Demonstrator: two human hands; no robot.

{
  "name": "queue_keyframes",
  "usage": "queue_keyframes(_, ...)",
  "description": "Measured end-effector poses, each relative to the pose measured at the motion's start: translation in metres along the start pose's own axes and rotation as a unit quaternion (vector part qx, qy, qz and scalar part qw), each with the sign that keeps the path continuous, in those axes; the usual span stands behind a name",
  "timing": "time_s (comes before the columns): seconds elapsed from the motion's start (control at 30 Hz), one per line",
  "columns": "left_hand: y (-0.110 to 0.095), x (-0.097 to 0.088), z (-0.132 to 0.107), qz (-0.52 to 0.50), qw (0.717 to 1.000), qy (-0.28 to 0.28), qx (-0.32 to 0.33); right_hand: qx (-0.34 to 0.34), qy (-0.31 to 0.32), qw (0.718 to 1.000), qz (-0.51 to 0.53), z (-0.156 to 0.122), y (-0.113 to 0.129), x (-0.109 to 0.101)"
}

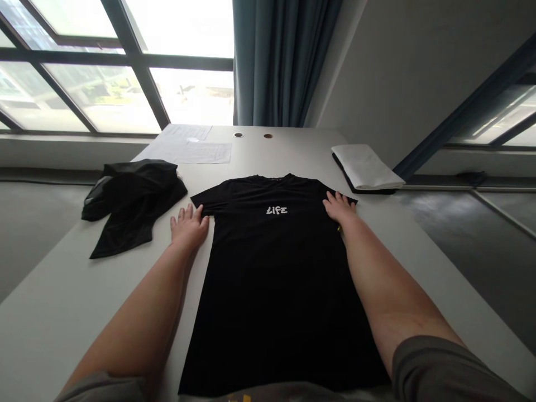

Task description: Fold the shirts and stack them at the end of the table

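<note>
A black T-shirt with white lettering on its chest lies spread flat in front of me, its collar toward the far side. Beside the left sleeve, my left hand rests palm down with the fingers spread; its fingertips reach the sleeve's lower edge. My right hand lies on the right sleeve, fingers apart and flat on the cloth. Neither hand grips anything. The shirt's hem runs down toward my body at the bottom of the view.
The shirt lies on a white table. A crumpled black garment is at the left, with paper sheets behind it. At the far right, a folded white cloth sits on something black. Two round holes pierce the tabletop near the curtain.
</note>
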State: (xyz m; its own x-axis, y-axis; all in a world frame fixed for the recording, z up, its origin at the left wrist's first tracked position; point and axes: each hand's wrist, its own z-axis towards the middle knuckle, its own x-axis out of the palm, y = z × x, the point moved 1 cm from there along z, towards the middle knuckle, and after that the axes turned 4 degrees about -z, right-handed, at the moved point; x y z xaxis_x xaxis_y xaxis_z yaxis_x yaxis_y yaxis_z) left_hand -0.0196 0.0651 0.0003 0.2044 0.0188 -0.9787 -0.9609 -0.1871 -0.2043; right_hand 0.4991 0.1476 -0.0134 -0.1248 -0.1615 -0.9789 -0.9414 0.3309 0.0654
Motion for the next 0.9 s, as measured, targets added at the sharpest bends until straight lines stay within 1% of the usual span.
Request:
queue_keyframes(0.13,-0.001,0.000,-0.001,-0.003,1.000,0.001,-0.004,0.004,-0.068,0.998,-0.002,-0.007,-0.041,0.005)
queue_keyframes(0.2,-0.001,-0.001,-0.001,-0.006,1.000,0.000,-0.002,0.037,-0.098,0.994,0.012,-0.011,-0.054,0.009)
queue_keyframes(0.27,0.000,-0.001,-0.002,-0.008,1.000,-0.003,0.001,0.090,-0.120,0.988,0.033,-0.011,-0.061,0.011)
queue_keyframes(0.33,0.000,-0.001,-0.002,-0.008,1.000,-0.006,0.002,0.123,-0.145,0.980,0.056,-0.010,-0.061,0.012)
queue_keyframes(0.37,0.000,-0.001,-0.002,-0.008,1.000,-0.006,0.003,0.124,-0.157,0.977,0.069,-0.009,-0.060,0.011)
queue_keyframes(0.57,0.001,-0.001,-0.002,-0.013,1.000,-0.010,0.005,0.032,-0.218,0.968,0.120,-0.010,-0.048,0.004)
queue_keyframes(0.63,0.001,-0.001,-0.002,-0.014,1.000,-0.009,0.004,0.031,-0.237,0.960,0.148,-0.013,-0.045,0.002)
queue_keyframes(0.77,0.000,-0.002,-0.002,-0.018,1.000,-0.004,0.000,0.048,-0.292,0.932,0.209,-0.022,-0.040,-0.004)
queue_keyframes(0.9,-0.002,-0.003,-0.003,-0.021,1.000,-0.002,0.000,0.018,-0.304,0.923,0.237,-0.030,-0.036,-0.007)
